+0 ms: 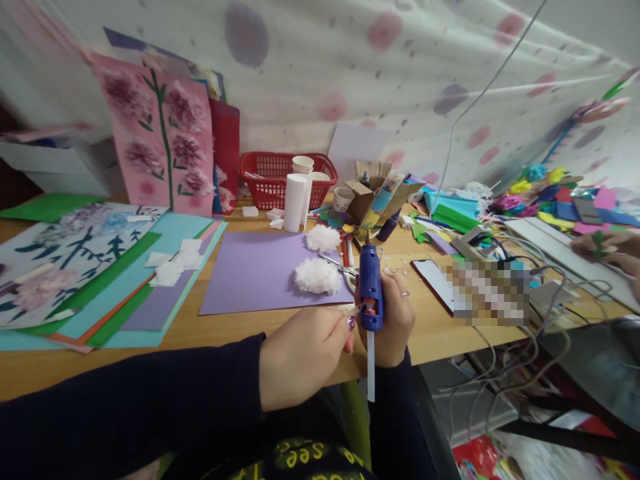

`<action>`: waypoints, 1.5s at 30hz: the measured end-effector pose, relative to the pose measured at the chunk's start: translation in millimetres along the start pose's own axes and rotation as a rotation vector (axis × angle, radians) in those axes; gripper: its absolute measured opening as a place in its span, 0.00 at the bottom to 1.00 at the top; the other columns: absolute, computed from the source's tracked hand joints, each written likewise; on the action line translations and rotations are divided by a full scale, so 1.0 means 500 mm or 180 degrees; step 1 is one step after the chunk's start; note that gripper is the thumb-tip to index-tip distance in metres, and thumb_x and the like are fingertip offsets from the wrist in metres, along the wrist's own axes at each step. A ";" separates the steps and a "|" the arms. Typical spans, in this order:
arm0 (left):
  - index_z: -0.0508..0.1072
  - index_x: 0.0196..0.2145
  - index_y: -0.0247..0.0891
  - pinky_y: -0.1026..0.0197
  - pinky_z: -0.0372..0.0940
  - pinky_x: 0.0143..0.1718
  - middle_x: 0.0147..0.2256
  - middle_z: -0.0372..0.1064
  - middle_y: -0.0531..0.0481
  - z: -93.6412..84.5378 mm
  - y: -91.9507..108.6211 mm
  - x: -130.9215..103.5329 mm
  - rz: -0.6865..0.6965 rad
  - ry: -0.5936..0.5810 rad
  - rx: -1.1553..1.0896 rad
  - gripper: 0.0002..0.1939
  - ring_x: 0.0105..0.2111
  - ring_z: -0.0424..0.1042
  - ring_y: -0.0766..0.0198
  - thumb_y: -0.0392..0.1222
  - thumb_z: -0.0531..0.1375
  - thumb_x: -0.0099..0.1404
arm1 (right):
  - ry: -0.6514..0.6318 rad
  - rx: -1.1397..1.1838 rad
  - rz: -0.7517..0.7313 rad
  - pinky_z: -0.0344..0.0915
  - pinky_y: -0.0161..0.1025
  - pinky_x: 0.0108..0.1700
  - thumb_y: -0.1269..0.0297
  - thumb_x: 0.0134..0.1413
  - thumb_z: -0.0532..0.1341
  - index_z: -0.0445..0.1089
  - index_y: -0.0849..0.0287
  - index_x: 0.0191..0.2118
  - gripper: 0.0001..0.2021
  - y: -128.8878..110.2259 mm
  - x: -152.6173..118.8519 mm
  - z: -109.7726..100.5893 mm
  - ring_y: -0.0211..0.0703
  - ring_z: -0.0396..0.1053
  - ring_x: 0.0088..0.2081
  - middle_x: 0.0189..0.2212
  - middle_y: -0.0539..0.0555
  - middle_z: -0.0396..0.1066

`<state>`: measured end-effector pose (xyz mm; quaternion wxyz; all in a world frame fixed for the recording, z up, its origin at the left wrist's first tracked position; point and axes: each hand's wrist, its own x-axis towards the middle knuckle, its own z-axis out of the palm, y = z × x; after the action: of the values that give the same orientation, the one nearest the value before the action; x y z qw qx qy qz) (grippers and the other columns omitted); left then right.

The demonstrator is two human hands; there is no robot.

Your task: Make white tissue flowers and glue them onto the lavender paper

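- A blue plastic hot-glue gun (pixel 371 288) is gripped upright in the right hand (pixel 393 327), fingers wrapped round its body, just off the near right corner of the lilac paper sheet (pixel 260 272).
- A clear glue stick (pixel 371 367) is seen hanging from the gun's back end, below the wooden table's edge (pixel 210 333).
- The left hand (pixel 303 353) is held closed against the gun's lower end, fingertips pinched there; what is pinched cannot be told.
- Two fluffy white tissue-paper flowers (pixel 318 275) are laid on the sheet's right side, right in front of the gun's nozzle.
- A white paper roll (pixel 295 202) is stood behind the sheet, with a red plastic mesh basket (pixel 273 179) further back.
- Stacked coloured card sheets (pixel 125 293) are spread to the sheet's left.
- A black phone (pixel 433 280) and tangled grey cables (pixel 540 313) are crowded to its right.
- Another person's hand (pixel 607 250) is seen far right of the sheet.
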<state>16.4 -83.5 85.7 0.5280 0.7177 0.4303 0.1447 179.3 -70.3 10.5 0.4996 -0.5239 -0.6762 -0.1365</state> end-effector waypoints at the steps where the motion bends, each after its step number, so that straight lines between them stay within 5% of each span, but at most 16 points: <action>1: 0.60 0.24 0.37 0.65 0.54 0.25 0.20 0.56 0.57 0.004 -0.003 0.000 0.0104 0.0085 0.0030 0.16 0.20 0.57 0.70 0.39 0.43 0.68 | 0.0021 -0.0020 0.0030 0.62 0.37 0.32 0.72 0.53 0.56 0.64 0.56 0.41 0.09 0.000 0.000 0.000 0.45 0.69 0.35 0.35 0.55 0.69; 17: 0.60 0.24 0.38 0.61 0.53 0.29 0.23 0.62 0.53 0.035 -0.041 0.008 0.0880 0.0556 0.0508 0.16 0.25 0.61 0.66 0.39 0.43 0.69 | 0.0130 0.0249 0.0228 0.65 0.39 0.36 0.72 0.54 0.57 0.66 0.55 0.40 0.07 0.008 -0.007 0.010 0.43 0.69 0.33 0.32 0.52 0.69; 24: 0.58 0.24 0.38 0.62 0.54 0.29 0.23 0.61 0.53 0.026 -0.050 0.015 0.1352 0.0554 0.0763 0.14 0.24 0.61 0.67 0.36 0.45 0.68 | 0.0157 0.0604 0.0828 0.66 0.40 0.34 0.64 0.56 0.60 0.68 0.56 0.36 0.03 -0.009 -0.007 0.013 0.43 0.70 0.30 0.29 0.51 0.71; 38: 0.59 0.24 0.37 0.64 0.53 0.27 0.20 0.55 0.57 -0.004 -0.073 0.045 0.1662 -0.0059 0.0423 0.15 0.21 0.56 0.70 0.38 0.46 0.68 | -0.0181 0.1585 0.1097 0.68 0.39 0.33 0.62 0.53 0.60 0.68 0.57 0.32 0.04 -0.009 -0.020 0.024 0.42 0.69 0.30 0.27 0.51 0.70; 45: 0.61 0.26 0.37 0.64 0.56 0.29 0.22 0.60 0.54 -0.043 -0.069 0.049 0.1795 -0.0510 0.0871 0.14 0.22 0.59 0.69 0.39 0.44 0.69 | -0.0394 0.1650 0.1019 0.70 0.40 0.33 0.64 0.51 0.61 0.68 0.57 0.35 0.05 -0.005 -0.021 0.021 0.43 0.70 0.30 0.29 0.51 0.72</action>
<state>0.5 -48.4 57.8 0.3980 0.8820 0.1871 0.1691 171.0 -69.9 -2.2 0.5896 -0.4862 -0.6266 0.1531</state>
